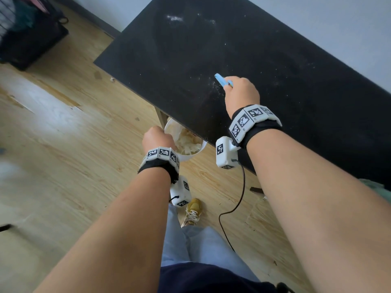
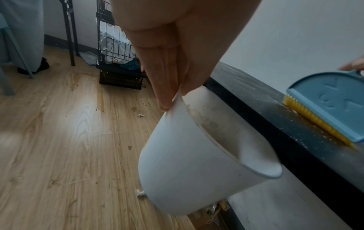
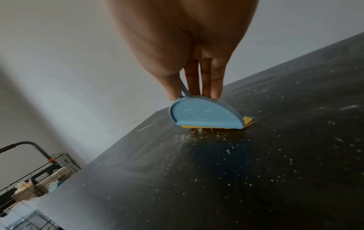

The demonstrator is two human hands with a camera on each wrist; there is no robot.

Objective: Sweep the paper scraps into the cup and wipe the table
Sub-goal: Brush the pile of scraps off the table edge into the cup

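Observation:
My left hand (image 1: 157, 139) pinches the rim of a white cup (image 1: 190, 154) and holds it tilted just below the near edge of the black table (image 1: 285, 66). Crumpled paper scraps (image 1: 188, 142) lie inside the cup. In the left wrist view my fingers (image 2: 167, 87) pinch the cup (image 2: 189, 163) at its rim. My right hand (image 1: 241, 95) grips a small blue brush (image 3: 204, 116) with yellow bristles (image 3: 248, 122) pressed on the tabletop (image 3: 256, 179). Fine white crumbs (image 3: 197, 138) are scattered around the brush.
A wire rack with clutter (image 2: 116, 51) and a dark crate (image 1: 31, 43) stand on the wooden floor (image 1: 74, 144) at the left. Small scraps (image 2: 140, 193) lie on the floor. A white smear (image 1: 174, 17) marks the table's far part. My shoe (image 1: 192, 210) is below the cup.

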